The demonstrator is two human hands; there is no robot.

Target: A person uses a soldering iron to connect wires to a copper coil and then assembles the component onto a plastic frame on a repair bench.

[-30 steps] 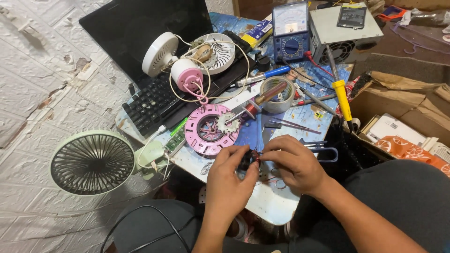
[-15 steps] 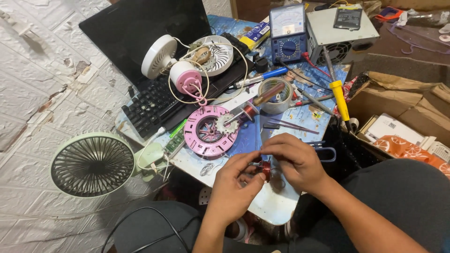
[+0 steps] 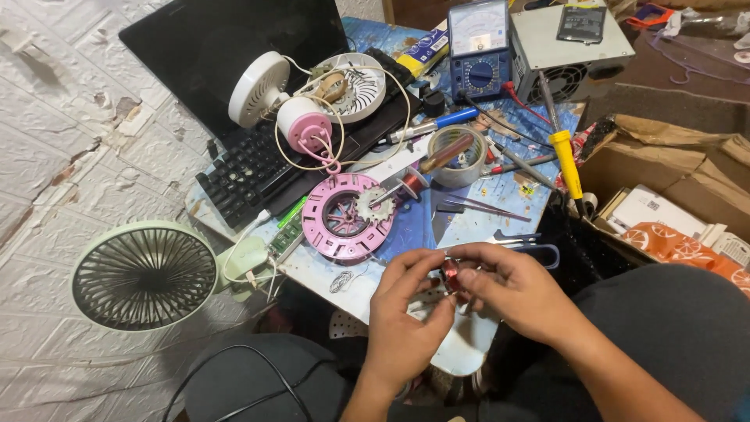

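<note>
head view looks down on a cluttered low table with both hands meeting at its near edge. the left hand and the right hand pinch a small copper-wound motor coil between them, just above the near edge of the table; the fingers of both are curled nearly closed around it, thumb and forefinger tips pressing on its sides, so only a reddish sliver of the coil shows. it looks light and rigid at the core, but the fine wire windings are probably fragile and easy to nick or unravel, so the safer hold seems to be on the core or ends rather than on the wire itself. just beyond the hands lies a pink round fan housing with a toothed metal stator resting in it. farther left sit a pink motor cap with white looping wires and a white fan grille, on a black laptop keyboard. a pale green desk fan lies on the floor at the left. a roll of clear tape, a blue-handled screwdriver and a yellow-handled screwdriver lie in the middle, and a blue analog multimeter stands at the far side beside a grey power supply box. cardboard boxes crowd the right.
</note>
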